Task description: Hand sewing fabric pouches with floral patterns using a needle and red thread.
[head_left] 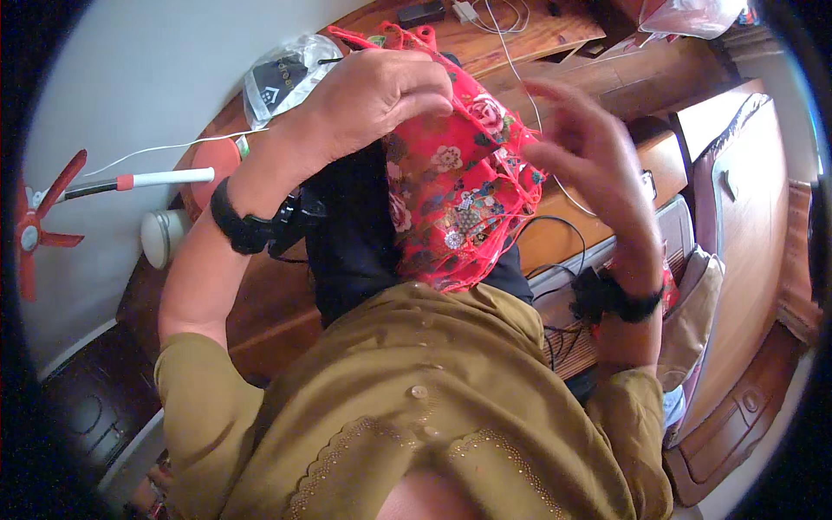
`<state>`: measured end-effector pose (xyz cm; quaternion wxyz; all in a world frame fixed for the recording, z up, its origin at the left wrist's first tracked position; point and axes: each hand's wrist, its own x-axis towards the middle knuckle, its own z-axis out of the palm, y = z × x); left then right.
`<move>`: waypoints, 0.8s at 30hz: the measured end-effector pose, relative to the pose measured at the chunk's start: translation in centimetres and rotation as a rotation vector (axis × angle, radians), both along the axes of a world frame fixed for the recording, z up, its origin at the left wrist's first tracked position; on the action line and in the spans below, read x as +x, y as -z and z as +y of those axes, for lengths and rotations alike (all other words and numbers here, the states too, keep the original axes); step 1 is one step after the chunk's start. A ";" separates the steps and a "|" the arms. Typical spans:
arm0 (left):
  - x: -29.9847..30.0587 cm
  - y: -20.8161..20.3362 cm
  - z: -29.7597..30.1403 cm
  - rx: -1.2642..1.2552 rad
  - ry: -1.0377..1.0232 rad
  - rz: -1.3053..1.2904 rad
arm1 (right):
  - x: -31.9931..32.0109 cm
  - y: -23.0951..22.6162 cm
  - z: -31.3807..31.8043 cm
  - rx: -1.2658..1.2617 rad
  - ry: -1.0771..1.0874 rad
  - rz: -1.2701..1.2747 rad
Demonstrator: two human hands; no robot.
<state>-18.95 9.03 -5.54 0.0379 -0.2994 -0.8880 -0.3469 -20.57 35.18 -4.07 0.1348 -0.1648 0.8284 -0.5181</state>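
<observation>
A red floral cloth piece (pixel 451 186) with bright red edging and loops lies across my lap over dark trousers. My left hand (pixel 403 87) is over its upper left part, with fingers curled and thumb pressed toward them. What these fingers pinch, if anything, I cannot make out. To the right of the cloth, my right hand (pixel 585 143) is raised, slightly smeared by motion. Its thumb and fingers stand apart, and nothing shows between them. Thin red strands run along the cloth's right edge, close to that hand.
A wooden table (pixel 555 30) stands ahead with a white cable and charger (pixel 465 12). At the left are a plastic bag (pixel 286 78) and a small red fan (pixel 33 234). Dark cables (pixel 563 342) hang at the right, beside a beige cloth (pixel 693 312) and a wooden panel (pixel 741 234).
</observation>
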 end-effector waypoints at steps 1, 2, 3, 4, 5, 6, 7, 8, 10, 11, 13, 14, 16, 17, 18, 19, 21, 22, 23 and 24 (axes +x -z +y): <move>0.1 0.0 0.1 0.000 0.008 0.000 | -0.1 1.3 -1.0 -0.005 -0.158 -0.101; 0.3 -0.1 -0.1 0.012 -0.001 -0.025 | -0.2 2.1 -1.6 -0.012 -0.323 -0.201; 0.3 -0.1 -0.2 0.025 -0.009 -0.050 | -0.2 2.4 -1.5 -0.011 -0.321 -0.202; 0.1 -0.1 -0.2 0.028 -0.006 -0.051 | 0.0 2.6 -1.2 0.050 -0.336 -0.248; 0.1 -0.1 -0.3 0.015 -0.010 -0.051 | 0.1 2.6 -0.8 0.112 -0.361 -0.294; 0.1 0.0 -0.3 0.005 -0.012 -0.051 | 0.3 2.5 -0.2 0.116 -0.365 -0.296; 0.0 0.2 -0.2 0.011 -0.015 -0.053 | 0.7 2.3 0.8 0.026 -0.260 -0.353; -0.2 0.3 0.0 0.014 -0.020 -0.058 | 1.0 2.0 1.9 -0.065 -0.156 -0.406; -0.6 0.8 0.7 0.029 -0.016 -0.068 | 1.4 2.3 4.1 0.018 -0.051 -0.372; -0.8 1.0 1.1 0.010 -0.020 -0.122 | 1.7 2.7 5.1 -0.009 0.013 -0.377; -0.9 1.4 2.1 -0.003 -0.020 -0.179 | 2.4 3.3 6.1 -0.059 0.106 -0.374; -0.8 1.5 2.9 -0.025 -0.089 -0.119 | 2.6 3.6 6.4 -0.053 0.118 -0.376; -0.3 1.0 4.5 -0.040 -0.151 -0.062 | 2.9 4.1 6.8 -0.147 0.164 -0.364; 0.1 0.0 5.6 0.074 -0.123 -0.036 | 3.2 4.1 6.9 -0.145 0.188 -0.337; 1.0 -0.8 6.4 0.184 -0.110 -0.009 | 3.3 3.9 7.0 -0.140 0.191 -0.340; 1.9 -1.0 7.4 0.252 -0.031 -0.062 | 3.3 3.8 7.0 -0.148 0.207 -0.361; 4.1 -0.1 9.2 0.335 0.079 -0.218 | 3.4 4.0 7.0 -0.204 0.213 -0.400; 4.8 -0.1 9.6 0.403 0.175 -0.618 | 3.5 3.9 7.1 -0.201 0.213 -0.403; 4.9 -0.4 10.1 0.313 0.181 -0.933 | 3.6 3.9 7.2 -0.173 0.215 -0.384; 4.9 -0.5 10.6 0.212 0.184 -1.246 | 3.8 4.0 7.2 -0.145 0.216 -0.366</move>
